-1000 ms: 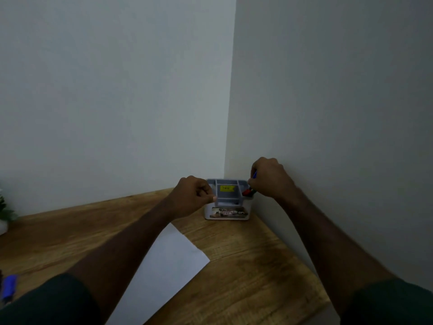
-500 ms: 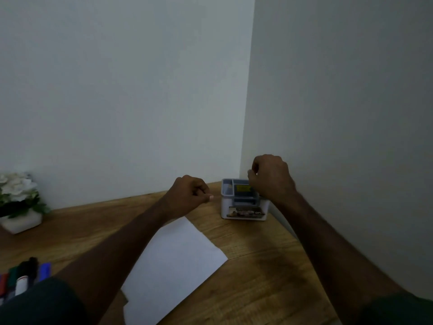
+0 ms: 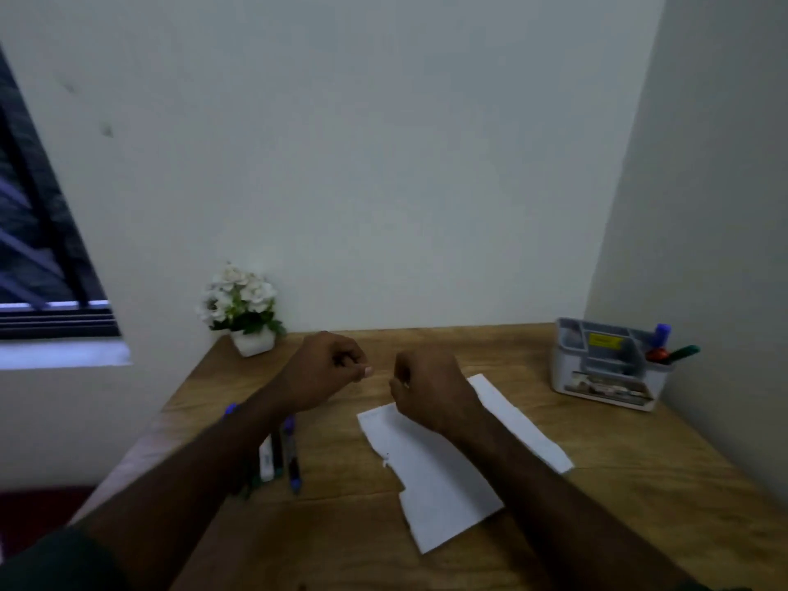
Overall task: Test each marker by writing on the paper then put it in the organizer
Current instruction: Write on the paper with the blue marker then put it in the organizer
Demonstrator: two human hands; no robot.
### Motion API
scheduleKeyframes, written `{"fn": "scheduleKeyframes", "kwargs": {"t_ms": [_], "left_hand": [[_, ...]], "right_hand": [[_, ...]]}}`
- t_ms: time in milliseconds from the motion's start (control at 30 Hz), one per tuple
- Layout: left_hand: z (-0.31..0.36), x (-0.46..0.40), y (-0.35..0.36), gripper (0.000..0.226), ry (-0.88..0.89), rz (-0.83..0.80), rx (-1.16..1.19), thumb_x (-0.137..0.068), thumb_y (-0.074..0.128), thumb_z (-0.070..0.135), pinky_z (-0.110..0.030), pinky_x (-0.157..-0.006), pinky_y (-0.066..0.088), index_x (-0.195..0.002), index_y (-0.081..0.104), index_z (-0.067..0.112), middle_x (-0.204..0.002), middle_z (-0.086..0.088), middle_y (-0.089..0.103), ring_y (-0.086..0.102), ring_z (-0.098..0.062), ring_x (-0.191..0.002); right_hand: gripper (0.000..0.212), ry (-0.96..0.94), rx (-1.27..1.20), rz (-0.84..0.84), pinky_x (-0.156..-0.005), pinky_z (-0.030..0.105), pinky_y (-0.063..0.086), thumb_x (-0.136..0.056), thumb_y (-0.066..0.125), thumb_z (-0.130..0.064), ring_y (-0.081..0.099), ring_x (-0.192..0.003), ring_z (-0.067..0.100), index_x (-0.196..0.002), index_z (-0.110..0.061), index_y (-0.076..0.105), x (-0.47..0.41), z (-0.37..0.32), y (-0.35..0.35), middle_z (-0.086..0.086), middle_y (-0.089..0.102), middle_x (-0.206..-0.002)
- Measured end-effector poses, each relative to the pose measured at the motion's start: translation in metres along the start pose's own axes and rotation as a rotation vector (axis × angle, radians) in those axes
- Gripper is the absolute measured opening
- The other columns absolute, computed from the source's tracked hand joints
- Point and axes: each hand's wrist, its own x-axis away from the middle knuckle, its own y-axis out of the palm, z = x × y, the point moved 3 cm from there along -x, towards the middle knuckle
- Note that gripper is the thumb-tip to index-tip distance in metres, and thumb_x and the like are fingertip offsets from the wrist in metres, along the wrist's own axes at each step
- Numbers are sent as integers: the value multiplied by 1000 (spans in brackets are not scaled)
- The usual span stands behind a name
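A white sheet of paper (image 3: 443,484) lies on the wooden desk (image 3: 597,505), partly under my right forearm. My right hand (image 3: 430,390) hovers over its far edge with fingers curled, holding nothing. My left hand (image 3: 324,368) is beside it, also curled and empty. Several markers (image 3: 279,456) lie in a row on the desk under my left forearm. The grey organizer (image 3: 605,368) stands at the far right by the wall, with a blue, a red and a green marker (image 3: 667,347) in its right compartment.
A small white pot of white flowers (image 3: 243,309) sits at the desk's far left corner against the wall. A window (image 3: 34,249) is at the left. Walls close the desk at the back and right.
My view has swung left. Both hands have come away from the organizer to the middle of the desk; the marker my right hand held now stands in the organizer.
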Motion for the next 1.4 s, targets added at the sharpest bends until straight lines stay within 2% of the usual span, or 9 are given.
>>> {"fn": "scheduleKeyframes", "kwargs": {"t_ms": [200,333,500,633,700,867,1067,1200,1400], "left_hand": [[-61,50,-48,9,-118,55,-52,-81,75,20,-15,-63,46,-73,73,19,-73,5,70,66,-7,-71],[-85,70,-59,7,-158,58,-75,-79,72,21,-18,-65,44,-73,73,24,-73,10,71,65,-4,-72],[-98,68,-49,3,-185,93,-75,-79,73,24,-19,-70,46,-79,74,26,-79,16,71,64,2,-79],[-96,60,-35,5,-133,64,-111,-79,73,19,-6,-68,39,-81,75,23,-79,18,67,61,7,-80],[-98,57,-31,5,-109,61,-104,-79,72,19,-12,-71,42,-82,76,21,-81,16,67,61,5,-77],[-106,59,-35,25,-120,110,-120,-74,58,55,-48,-87,45,-84,72,38,-83,27,66,58,2,-87],[-102,62,-34,18,-28,164,-85,-78,57,59,-53,-87,43,-91,67,51,-91,25,65,56,-1,-93],[-98,62,-34,23,14,168,-28,-80,59,54,-52,-82,46,-92,71,39,-88,24,67,58,-3,-90],[-83,65,-40,23,66,230,2,-77,57,51,-32,-73,48,-88,69,34,-87,21,64,55,-2,-86]], "right_hand": [[10,-49,-139,-163,-70,29,47,-88,62,-29,59,-86,16,-83,-20,63,-4,-66,62,-2,64,-90],[15,-22,-186,-221,-67,31,52,-84,64,-35,60,-83,18,-87,-20,64,-5,-96,84,2,64,-90],[21,15,-106,-233,-70,29,48,-88,63,-34,59,-91,19,-101,-18,64,-10,-99,96,5,63,-103],[27,-37,-32,-245,-72,29,41,-90,61,-37,57,-95,23,-105,-15,61,-10,-97,99,8,61,-107],[23,-43,-3,-263,-72,29,38,-93,59,-35,53,-90,21,-103,-15,60,-11,-99,104,9,61,-107],[15,10,-53,-222,-70,27,49,-95,58,-23,58,-87,15,-105,-15,65,-22,-97,95,5,65,-105],[21,-93,43,-223,-77,34,48,-97,54,-17,57,-93,19,-118,-22,50,-24,-90,77,4,62,-112],[20,-114,53,-288,-87,34,50,-101,51,-28,59,-99,18,-118,-19,56,-26,-85,80,4,64,-114],[26,-247,87,-182,-66,30,42,-103,39,-49,53,-73,11,-110,-31,56,-27,-77,79,-8,61,-84]]}}
